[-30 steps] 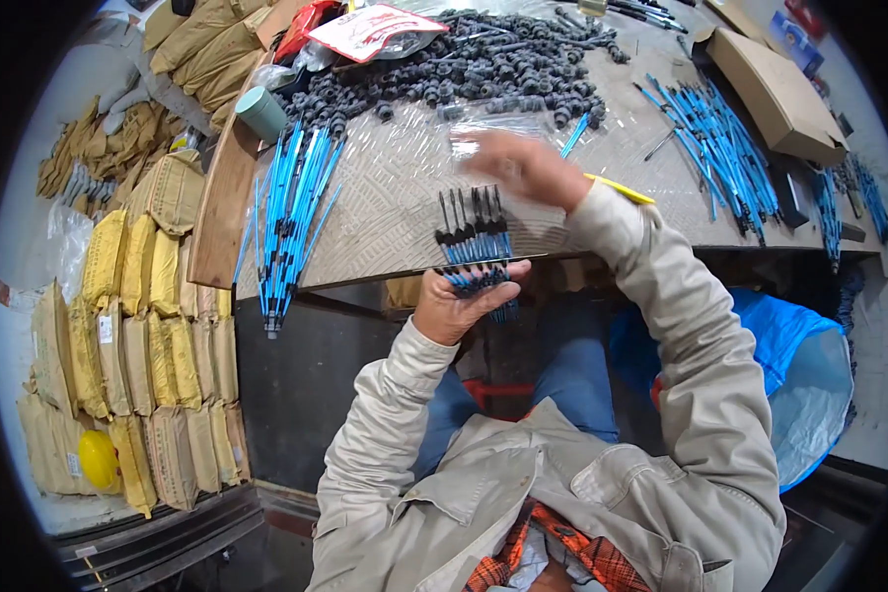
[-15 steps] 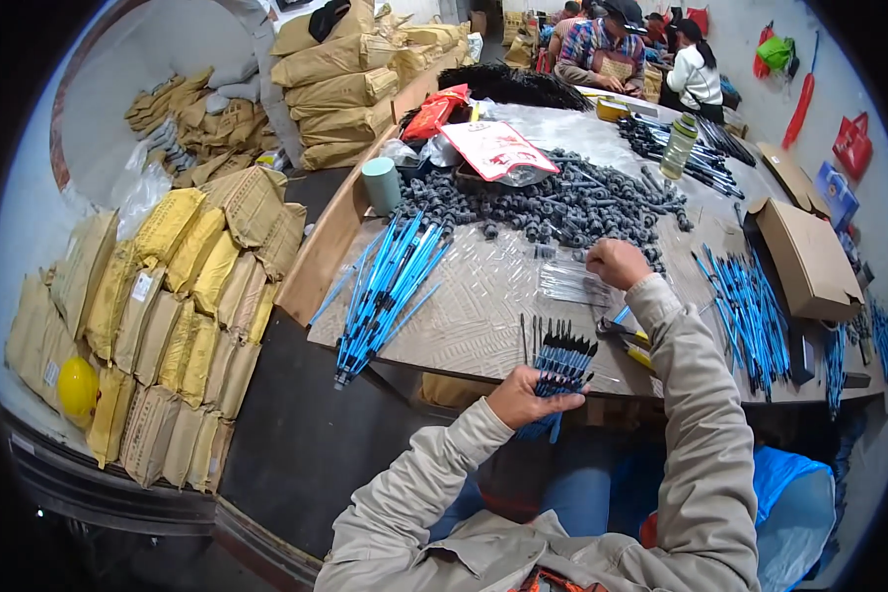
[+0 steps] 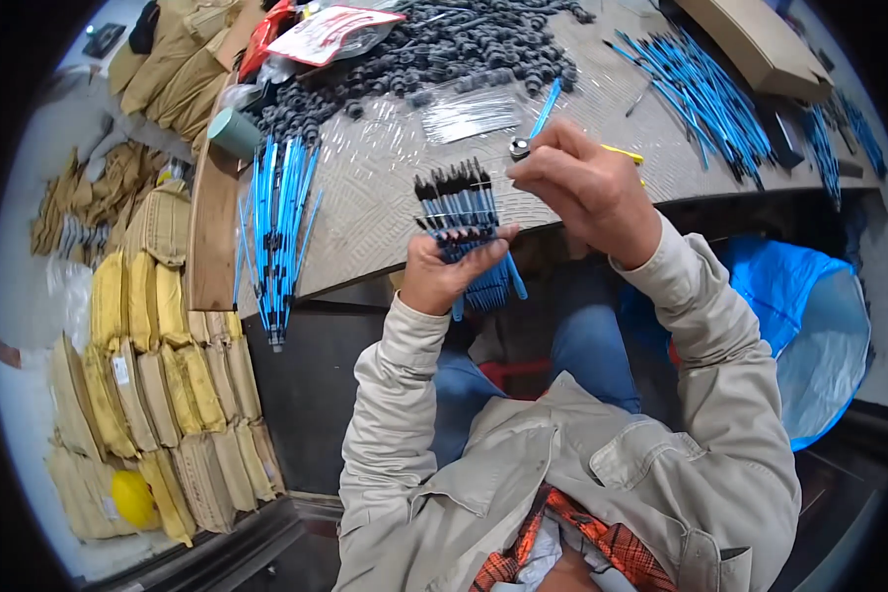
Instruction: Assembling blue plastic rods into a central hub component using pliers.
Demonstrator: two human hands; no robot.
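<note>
My left hand [image 3: 436,276] is closed round a row of small paintbrushes [image 3: 461,205] with blue handles and black bristles. Their bristle ends point away from me, and the handles hang below my palm at the table's edge. To the right of the bunch, my right hand [image 3: 602,192] is raised with thumb and fingers pinched together. Whatever is in that pinch, if anything, is too small or hidden to make out. Beyond both hands lies a stack of thin clear plastic pieces [image 3: 472,118]. A single blue stick [image 3: 546,109] and a yellow-handled tool [image 3: 624,155] lie by my right hand.
Dark grey plastic parts [image 3: 434,49] are heaped along the back of the table [image 3: 365,197]. Bundles of blue brushes lie left [image 3: 284,222] and right [image 3: 701,104], near a cardboard box [image 3: 760,44]. A blue plastic bag [image 3: 779,286] stands at my right; paper sacks [image 3: 192,385] are piled left.
My right hand has come back from the clear plastic pieces toward me and is now lifted beside the brushes. My left hand still holds the brushes. The view has tilted downward.
</note>
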